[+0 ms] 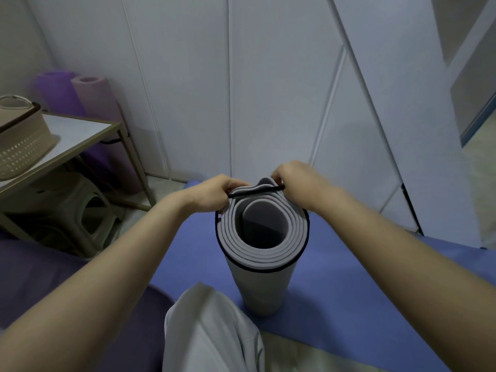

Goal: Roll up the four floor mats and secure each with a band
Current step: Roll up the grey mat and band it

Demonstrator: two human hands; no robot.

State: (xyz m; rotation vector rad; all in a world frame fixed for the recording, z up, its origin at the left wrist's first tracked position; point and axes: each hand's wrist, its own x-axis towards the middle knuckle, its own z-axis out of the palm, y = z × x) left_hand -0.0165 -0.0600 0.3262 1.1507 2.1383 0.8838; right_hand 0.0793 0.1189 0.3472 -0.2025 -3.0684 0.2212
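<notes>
A rolled grey mat stands upright on a flat blue mat in front of me. A black band is stretched across the far side of its top rim and runs down both sides. My left hand pinches the band's left end at the rim. My right hand pinches its right end. A dark purple mat lies flat at the lower left. Two rolled purple mats stand in the far left corner.
A low table with a beige basket stands at the left, with a green stool beneath it. White wall panels rise close behind the mats. My knee in light cloth is at the bottom centre.
</notes>
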